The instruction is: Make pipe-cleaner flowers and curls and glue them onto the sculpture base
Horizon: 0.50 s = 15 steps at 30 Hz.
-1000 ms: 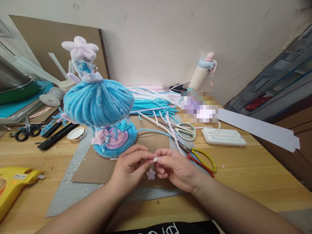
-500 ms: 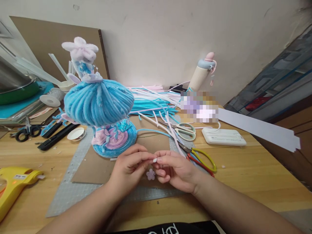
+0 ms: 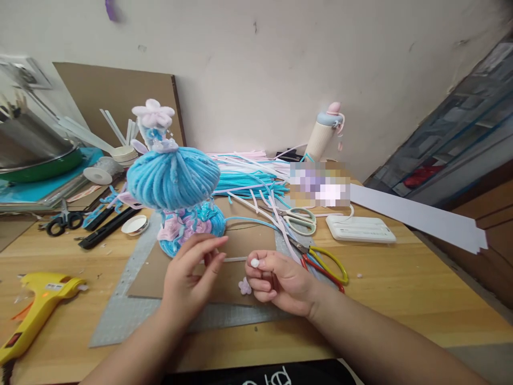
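Observation:
My left hand (image 3: 188, 278) and my right hand (image 3: 280, 280) hover over a brown cardboard sheet (image 3: 152, 280). Between them runs a thin white stem (image 3: 236, 259). The left thumb and fingers pinch one end; the right hand's curled fingers hold the other. A small lilac flower (image 3: 245, 286) lies on the cardboard just under my right fingers. Right behind my left hand stands a blue pipe-cleaner figure (image 3: 173, 179) with a pale pink flower on top and a blue and pink coiled base.
A yellow glue gun (image 3: 38, 302) lies at the left front. Red and yellow-handled scissors (image 3: 323, 262) lie right of my right hand, pale green scissors (image 3: 300, 219) and loose pipe cleaners (image 3: 248, 174) behind. Black scissors (image 3: 62, 222), tape rolls and a bottle (image 3: 323, 133) stand further back.
My hands have drawn apart, so the white stem now shows stretched between them. The view has shifted, and the blue figure sits further right and smaller.

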{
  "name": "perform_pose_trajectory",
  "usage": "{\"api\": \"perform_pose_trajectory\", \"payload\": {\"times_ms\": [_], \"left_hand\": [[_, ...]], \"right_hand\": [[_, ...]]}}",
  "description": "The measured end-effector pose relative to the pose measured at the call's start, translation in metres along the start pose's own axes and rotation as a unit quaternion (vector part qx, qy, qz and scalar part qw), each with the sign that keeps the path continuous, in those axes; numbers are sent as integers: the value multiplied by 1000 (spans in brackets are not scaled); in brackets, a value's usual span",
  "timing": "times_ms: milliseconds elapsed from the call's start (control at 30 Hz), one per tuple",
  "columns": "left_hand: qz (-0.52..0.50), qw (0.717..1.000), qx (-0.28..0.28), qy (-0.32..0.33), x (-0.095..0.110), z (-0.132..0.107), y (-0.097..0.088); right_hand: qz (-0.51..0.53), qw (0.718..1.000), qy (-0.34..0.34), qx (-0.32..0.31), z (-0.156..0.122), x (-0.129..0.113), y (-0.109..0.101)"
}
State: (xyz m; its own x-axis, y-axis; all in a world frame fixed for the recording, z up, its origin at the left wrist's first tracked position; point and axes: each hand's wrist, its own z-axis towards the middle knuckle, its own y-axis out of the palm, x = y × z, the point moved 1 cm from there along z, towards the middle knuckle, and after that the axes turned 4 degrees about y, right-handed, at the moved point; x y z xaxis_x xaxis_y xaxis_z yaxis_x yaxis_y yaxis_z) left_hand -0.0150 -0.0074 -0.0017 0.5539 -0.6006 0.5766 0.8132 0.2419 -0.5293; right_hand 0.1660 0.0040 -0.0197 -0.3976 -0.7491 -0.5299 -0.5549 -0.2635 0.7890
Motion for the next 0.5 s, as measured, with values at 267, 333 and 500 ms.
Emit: {"api": "perform_pose_trajectory", "payload": {"times_ms": [267,333,500], "left_hand": [[276,925,164,-202,-33,-49,-103],[385,877,120,-259,-38,-66,-131],[439,812,0,-384,-40,-91,-168]], "right_hand": [[-10,997,-72,-22,-6,-3,2],[-19,996,-82,-24,-10,-4,5],[-93,989,-119,-5,-13,-5,7]]}}
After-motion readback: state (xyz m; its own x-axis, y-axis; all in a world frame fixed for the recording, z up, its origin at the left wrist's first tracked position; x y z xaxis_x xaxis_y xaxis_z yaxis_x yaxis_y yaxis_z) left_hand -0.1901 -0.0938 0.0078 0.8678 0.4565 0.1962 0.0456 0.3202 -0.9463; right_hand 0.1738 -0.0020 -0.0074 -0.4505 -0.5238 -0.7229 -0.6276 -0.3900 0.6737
